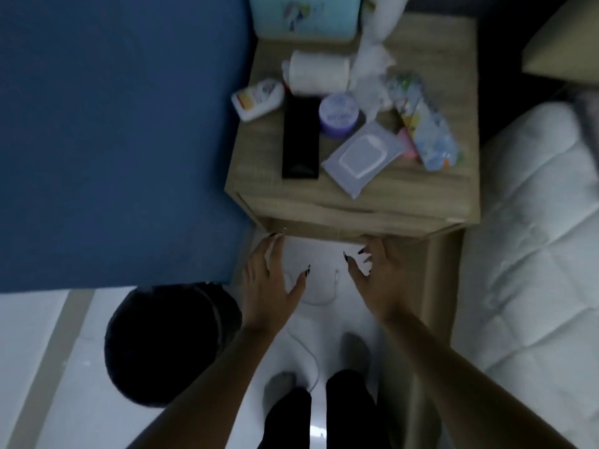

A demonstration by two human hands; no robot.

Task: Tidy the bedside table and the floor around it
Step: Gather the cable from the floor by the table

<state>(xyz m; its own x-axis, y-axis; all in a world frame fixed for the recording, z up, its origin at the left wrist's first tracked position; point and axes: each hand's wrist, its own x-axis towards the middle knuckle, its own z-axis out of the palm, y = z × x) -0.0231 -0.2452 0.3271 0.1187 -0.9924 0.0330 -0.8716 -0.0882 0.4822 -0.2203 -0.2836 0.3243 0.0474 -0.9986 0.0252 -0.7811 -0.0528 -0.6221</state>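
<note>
Now my left hand (270, 286) and right hand (377, 280) hover spread and empty before the table (356, 205); wipes (363, 155), jar (338, 115), case (299, 137) lie on top, cable (316, 358) on floor.

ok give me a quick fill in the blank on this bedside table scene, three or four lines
1. Both hands, left hand and right hand, are ____ and hold nothing.
2. The purple jar stands right of the ____ case.
3. The wipes pack lies on the bedside ____.
4. A thin white ____ trails across the floor between the hands.

Missing words: open; black; table; cable
</note>
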